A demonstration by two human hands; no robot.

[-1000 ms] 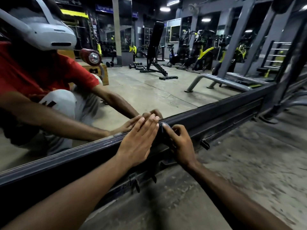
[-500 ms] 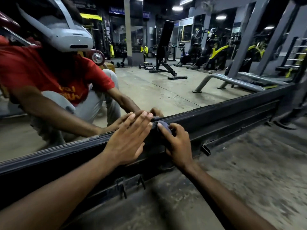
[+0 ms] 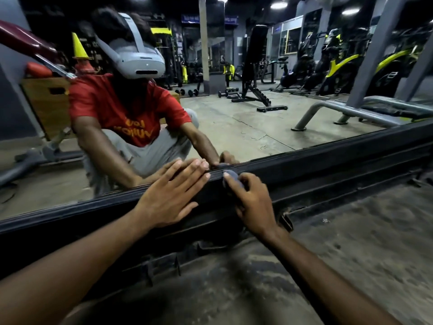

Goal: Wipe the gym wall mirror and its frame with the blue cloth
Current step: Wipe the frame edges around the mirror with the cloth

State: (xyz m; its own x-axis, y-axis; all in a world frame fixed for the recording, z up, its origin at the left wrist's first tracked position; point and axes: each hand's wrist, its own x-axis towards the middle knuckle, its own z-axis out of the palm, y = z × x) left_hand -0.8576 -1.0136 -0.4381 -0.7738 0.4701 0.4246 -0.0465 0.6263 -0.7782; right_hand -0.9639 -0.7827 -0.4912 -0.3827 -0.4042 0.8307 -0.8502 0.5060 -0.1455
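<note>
Hands both low at bottom edge of mirror (image 3: 269,127). Left hand (image 3: 168,198) laid flat, palm down, fingers straight and together, spread open and holding nothing; fingertips (image 3: 204,165) reaching top lip of frame (image 3: 328,167), heel of palm resting on dark front face of rail. Left forearm entering from lower left, right forearm from lower right. Right hand (image 3: 254,202) curled closed around blue cloth (image 3: 230,178), index finger extended over bunched fabric and pressing it against frame's upper edge, just beside left fingertips.

Cloth mostly hidden under fingers; only small rounded blue-grey wad visible, touching rail where glass meets metal. Frame seen as dark ribbed metal bar running from lower left to upper right, dull and dusty in lower channels, small brackets hanging beneath. Floor (image 3: 351,254) below rough, grey, streaked with dust. Glass reflecting crouched person in red shirt and grey trousers wearing white headset (image 3: 138,57), with gym benches and machines behind.

Compared with half a second ago: hand shapes and cloth grip unchanged, both still at the same stretch of rail, left flat, right pinching. Gap between two hands slightly wider. Camera view raised, showing more of reflected torso, headset and yellow cone (image 3: 79,46) at upper left.
</note>
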